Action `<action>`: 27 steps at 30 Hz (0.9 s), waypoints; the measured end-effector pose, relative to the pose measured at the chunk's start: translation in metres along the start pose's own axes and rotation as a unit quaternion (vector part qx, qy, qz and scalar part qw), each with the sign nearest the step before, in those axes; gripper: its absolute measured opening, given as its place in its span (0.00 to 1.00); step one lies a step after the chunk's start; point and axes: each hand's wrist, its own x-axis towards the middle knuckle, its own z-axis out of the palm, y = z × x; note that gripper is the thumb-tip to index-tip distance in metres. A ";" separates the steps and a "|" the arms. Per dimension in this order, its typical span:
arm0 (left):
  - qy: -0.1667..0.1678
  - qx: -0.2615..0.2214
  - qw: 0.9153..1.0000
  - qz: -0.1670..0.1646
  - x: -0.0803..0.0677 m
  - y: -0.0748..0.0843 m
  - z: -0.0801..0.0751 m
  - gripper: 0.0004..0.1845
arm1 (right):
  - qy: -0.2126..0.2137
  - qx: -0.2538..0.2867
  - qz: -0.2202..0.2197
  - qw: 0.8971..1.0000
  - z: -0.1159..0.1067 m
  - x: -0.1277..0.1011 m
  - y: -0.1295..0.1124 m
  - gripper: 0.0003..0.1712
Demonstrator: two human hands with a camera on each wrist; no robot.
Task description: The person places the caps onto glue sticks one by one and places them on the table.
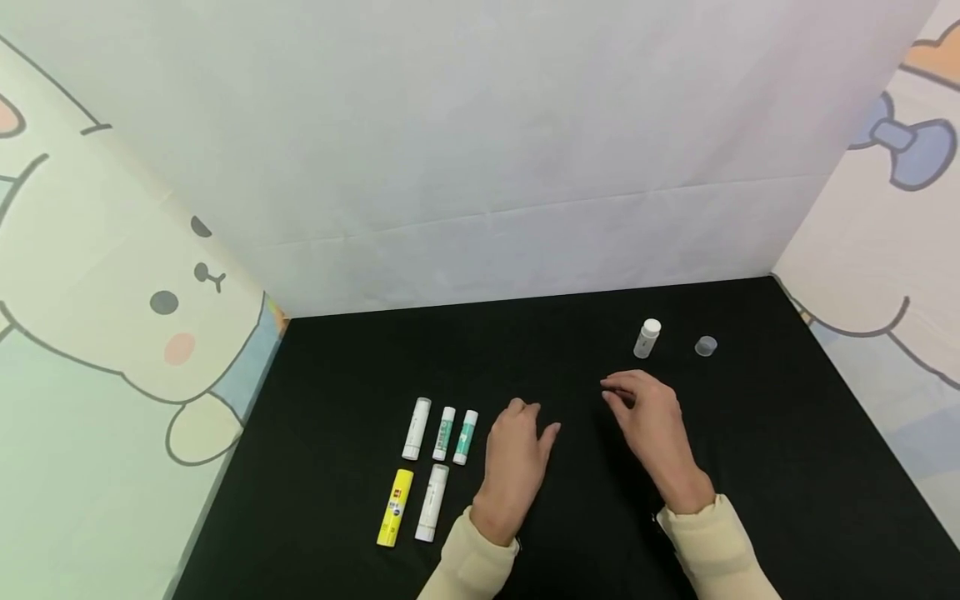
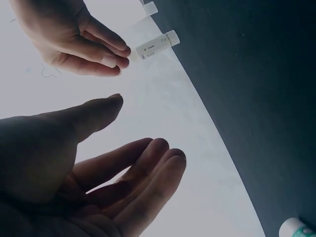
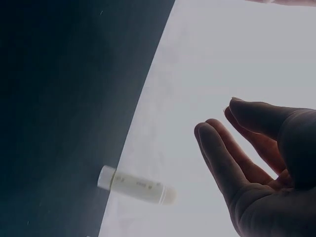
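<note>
My left hand (image 1: 516, 454) is held over the black table with nothing in it, fingers loosely bent and thumb apart. My right hand (image 1: 654, 425) is also bare; its thumb and fingertips stand apart in the right wrist view. Beyond the right hand, a white glue stick (image 1: 647, 340) stands upright, its pale rounded tip (image 3: 170, 195) uncovered. To its right lies a small translucent cap (image 1: 705, 346). Left of my left hand are two small green-and-white glue sticks, the nearer one (image 1: 465, 437) close to the fingers.
Two larger white glue sticks, one farther back (image 1: 416, 429) and one nearer (image 1: 432, 503), lie at the left beside a yellow glue stick (image 1: 394, 508). A pale cloth wall (image 1: 487, 150) rises behind the black table (image 1: 570, 333); cartoon-printed panels (image 1: 112, 333) flank it.
</note>
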 end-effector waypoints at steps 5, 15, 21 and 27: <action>-0.003 -0.003 1.000 0.003 0.005 0.001 0.007 0.17 | 0.010 -0.012 0.017 1.000 -0.007 0.000 0.009 0.10; -0.015 -0.004 1.000 0.014 0.016 0.006 0.017 0.16 | 0.019 -0.018 0.045 0.999 -0.019 0.000 0.022 0.10; -0.016 -0.004 1.000 0.019 0.020 0.008 0.023 0.16 | 0.028 -0.026 0.055 0.998 -0.024 -0.001 0.029 0.10; -0.026 -0.004 0.999 0.023 0.025 0.012 0.027 0.16 | 0.033 -0.034 0.066 0.997 -0.033 0.000 0.033 0.10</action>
